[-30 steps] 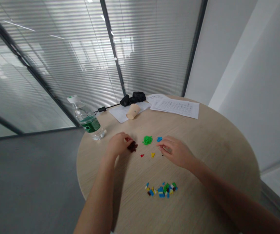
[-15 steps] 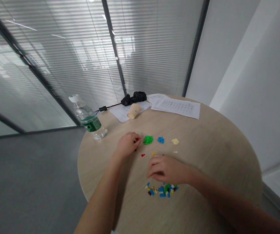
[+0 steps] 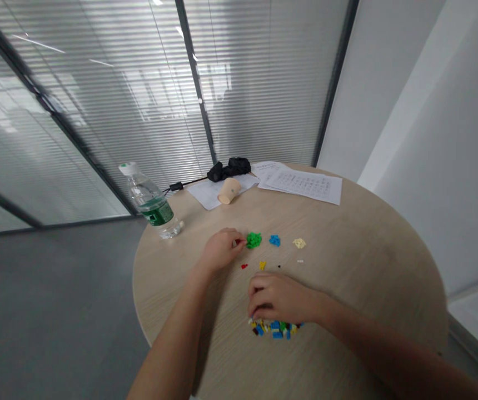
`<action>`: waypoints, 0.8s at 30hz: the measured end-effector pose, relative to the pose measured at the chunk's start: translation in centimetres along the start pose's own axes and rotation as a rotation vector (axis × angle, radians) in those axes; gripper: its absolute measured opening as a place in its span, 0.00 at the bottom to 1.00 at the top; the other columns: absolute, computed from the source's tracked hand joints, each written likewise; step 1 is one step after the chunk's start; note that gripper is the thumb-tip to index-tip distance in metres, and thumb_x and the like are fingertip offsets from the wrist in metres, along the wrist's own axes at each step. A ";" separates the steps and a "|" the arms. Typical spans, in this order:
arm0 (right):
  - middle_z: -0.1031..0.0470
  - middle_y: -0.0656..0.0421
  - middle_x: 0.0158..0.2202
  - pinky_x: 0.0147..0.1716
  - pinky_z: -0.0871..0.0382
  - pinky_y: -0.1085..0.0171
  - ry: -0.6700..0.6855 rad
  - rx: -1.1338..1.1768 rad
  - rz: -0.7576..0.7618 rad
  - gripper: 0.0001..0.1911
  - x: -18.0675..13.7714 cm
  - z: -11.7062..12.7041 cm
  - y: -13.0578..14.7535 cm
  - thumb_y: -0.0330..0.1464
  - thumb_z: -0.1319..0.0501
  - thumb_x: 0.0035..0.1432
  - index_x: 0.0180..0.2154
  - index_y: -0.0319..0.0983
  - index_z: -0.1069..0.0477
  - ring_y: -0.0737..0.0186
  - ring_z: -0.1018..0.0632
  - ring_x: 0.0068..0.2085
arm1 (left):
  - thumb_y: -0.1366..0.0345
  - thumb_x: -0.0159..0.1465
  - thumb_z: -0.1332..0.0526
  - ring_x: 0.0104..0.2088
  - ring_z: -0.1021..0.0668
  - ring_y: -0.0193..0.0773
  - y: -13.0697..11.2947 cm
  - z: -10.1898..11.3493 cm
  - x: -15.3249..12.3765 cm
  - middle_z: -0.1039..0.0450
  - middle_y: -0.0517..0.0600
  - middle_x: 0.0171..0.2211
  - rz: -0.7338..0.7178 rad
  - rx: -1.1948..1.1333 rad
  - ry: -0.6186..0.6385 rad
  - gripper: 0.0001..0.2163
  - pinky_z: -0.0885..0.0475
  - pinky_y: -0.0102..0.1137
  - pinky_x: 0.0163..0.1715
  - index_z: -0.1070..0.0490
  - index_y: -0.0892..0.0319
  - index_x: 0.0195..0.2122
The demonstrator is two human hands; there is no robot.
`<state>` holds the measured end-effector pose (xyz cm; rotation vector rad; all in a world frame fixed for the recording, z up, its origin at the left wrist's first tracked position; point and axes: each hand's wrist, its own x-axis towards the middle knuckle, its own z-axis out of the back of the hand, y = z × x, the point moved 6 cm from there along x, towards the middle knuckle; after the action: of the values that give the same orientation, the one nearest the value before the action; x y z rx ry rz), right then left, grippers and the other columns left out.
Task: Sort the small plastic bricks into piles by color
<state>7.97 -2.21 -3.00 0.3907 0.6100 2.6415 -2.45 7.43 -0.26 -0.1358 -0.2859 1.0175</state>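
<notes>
My left hand (image 3: 225, 248) rests on the table at the left edge of a pile of green toy bricks (image 3: 254, 240). Its fingertips are pinched together, and whatever is between them is too small to name. My right hand (image 3: 275, 294) hangs over the far side of a mixed pile of small toy bricks (image 3: 277, 330) in several colours. The fingers are curled in, fingertips down at the pile's left end, hiding any brick they grip. Just beyond that hand lie small groups of yellow bricks (image 3: 263, 265) and red bricks (image 3: 244, 266).
Blue bricks (image 3: 274, 240), cream bricks (image 3: 299, 243), white pieces (image 3: 300, 261) and a tiny black piece (image 3: 279, 266) lie on the round table (image 3: 359, 250). Farther back are a water bottle (image 3: 158, 211), a tipped paper cup (image 3: 229, 190), a black folded bundle (image 3: 239, 165) and printed sheets (image 3: 305, 184).
My right hand has moved nearer to me, down to the mixed pile, uncovering the yellow bricks and the black piece. My left hand has shifted slightly right, against the green pile.
</notes>
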 end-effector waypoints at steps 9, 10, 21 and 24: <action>0.24 0.58 0.34 0.43 0.35 0.65 -0.177 0.014 -0.035 0.06 -0.5 2.0 -1.1 0.29 0.42 0.60 0.34 0.37 0.27 0.64 0.27 0.39 | 0.67 0.62 0.46 0.33 0.27 0.36 -0.1 0.1 0.0 0.27 0.50 0.31 -0.010 -0.016 0.012 0.09 0.34 0.29 0.35 0.26 0.60 0.33; 0.24 0.57 0.34 0.42 0.35 0.65 -0.249 -0.004 -0.079 0.05 -0.8 2.8 -1.8 0.28 0.42 0.59 0.34 0.36 0.27 0.64 0.27 0.39 | 0.67 0.62 0.46 0.33 0.27 0.36 -0.1 0.1 0.0 0.26 0.50 0.31 -0.010 -0.019 0.011 0.09 0.34 0.29 0.36 0.26 0.60 0.33; 0.23 0.56 0.34 0.40 0.35 0.63 -0.554 -0.348 -0.544 0.04 -3.5 6.6 -9.6 0.27 0.40 0.56 0.33 0.38 0.27 0.59 0.27 0.39 | 0.69 0.61 0.45 0.33 0.27 0.37 -0.3 -0.4 0.1 0.26 0.50 0.31 -0.043 -0.038 0.007 0.08 0.33 0.31 0.36 0.26 0.59 0.32; 0.23 0.55 0.34 0.40 0.35 0.63 -0.501 -0.419 -0.561 0.05 -3.0 6.3 -9.8 0.29 0.42 0.58 0.33 0.38 0.26 0.58 0.27 0.39 | 0.68 0.61 0.45 0.34 0.27 0.37 -0.4 -0.4 0.2 0.26 0.50 0.32 -0.041 -0.032 0.007 0.08 0.33 0.30 0.36 0.26 0.59 0.33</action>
<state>15.93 6.82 -2.71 0.6152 -0.0105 1.9529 -1.91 7.39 -0.54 -0.1620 -0.2975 0.9719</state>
